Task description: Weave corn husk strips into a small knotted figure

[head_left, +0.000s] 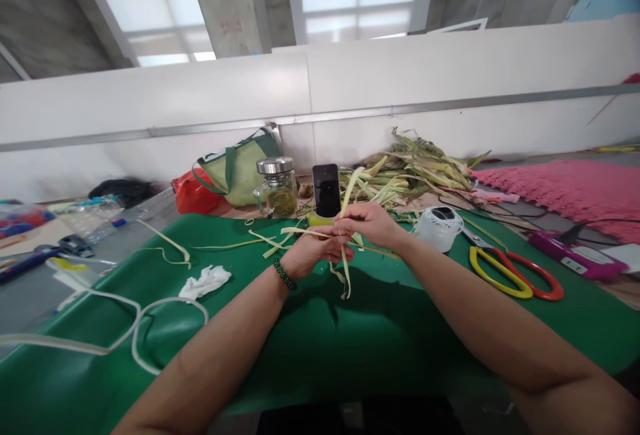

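Both hands meet above the green mat (380, 342), holding pale yellow-green leaf strips (346, 275) that cross one another. My left hand (310, 250), with a dark beaded bracelet (284, 275) at the wrist, is closed around the strips from below. Fingers of my right hand (373, 223) pinch them from the right, touching the left fingertips. One strip stands up between the hands, its tail hanging below; another runs out to the left. The exact crossing point is partly hidden by the fingers. Behind the hands a phone (326, 190) stands upright.
A lidded glass jar (278, 188) and a green bag (245, 165) stand at the back left. Dried husks (420, 165) are heaped behind. To the right lie a white container (439, 228), large scissors (515, 274) and a purple power strip (575, 255). Crumpled tissue (205, 283) and white tubing (137, 312) are left.
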The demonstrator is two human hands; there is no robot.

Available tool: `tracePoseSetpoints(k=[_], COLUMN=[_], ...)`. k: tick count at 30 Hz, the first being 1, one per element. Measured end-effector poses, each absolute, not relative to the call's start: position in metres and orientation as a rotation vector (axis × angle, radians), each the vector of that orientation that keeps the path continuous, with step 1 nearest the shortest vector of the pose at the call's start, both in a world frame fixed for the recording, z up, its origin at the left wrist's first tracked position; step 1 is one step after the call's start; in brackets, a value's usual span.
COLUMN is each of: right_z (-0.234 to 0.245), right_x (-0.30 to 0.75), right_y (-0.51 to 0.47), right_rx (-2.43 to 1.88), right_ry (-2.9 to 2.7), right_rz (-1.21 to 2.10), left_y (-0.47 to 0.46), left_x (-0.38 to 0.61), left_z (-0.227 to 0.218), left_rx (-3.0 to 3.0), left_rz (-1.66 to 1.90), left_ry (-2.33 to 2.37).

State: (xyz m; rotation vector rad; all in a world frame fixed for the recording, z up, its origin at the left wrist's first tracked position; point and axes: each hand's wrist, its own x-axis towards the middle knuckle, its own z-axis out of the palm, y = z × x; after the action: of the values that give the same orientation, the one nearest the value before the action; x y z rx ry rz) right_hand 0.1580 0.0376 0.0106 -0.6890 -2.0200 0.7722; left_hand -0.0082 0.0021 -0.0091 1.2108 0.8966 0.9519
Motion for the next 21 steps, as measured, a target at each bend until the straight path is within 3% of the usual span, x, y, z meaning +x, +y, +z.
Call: tracePoseSetpoints(k=[5, 12, 18, 21], right_z=[0.015, 0.004, 0.003, 0.002], right_x=[0.155, 0.139, 0.126, 0.118], right_y=[0.023, 0.017, 0.0, -0.009], right_rx=[-0.967, -1.067, -1.286, -1.316], right_ry=[-1.973, -2.287, -2.435, -2.539], right_rz=[0.288, 0.442, -0.202, -0.329], left_y=[0.008, 0.008, 0.006, 0.005], left_x=[-0.008, -0.006, 0.001, 0.001], left_z=[-0.011, -0.007, -0.008, -0.008], left_rx=[1.119, 1.014, 0.887, 0.874], left_rz=[1.326, 1.441, 1.516, 1.536], left_ry=[0.94, 0.845, 0.8, 0.805])
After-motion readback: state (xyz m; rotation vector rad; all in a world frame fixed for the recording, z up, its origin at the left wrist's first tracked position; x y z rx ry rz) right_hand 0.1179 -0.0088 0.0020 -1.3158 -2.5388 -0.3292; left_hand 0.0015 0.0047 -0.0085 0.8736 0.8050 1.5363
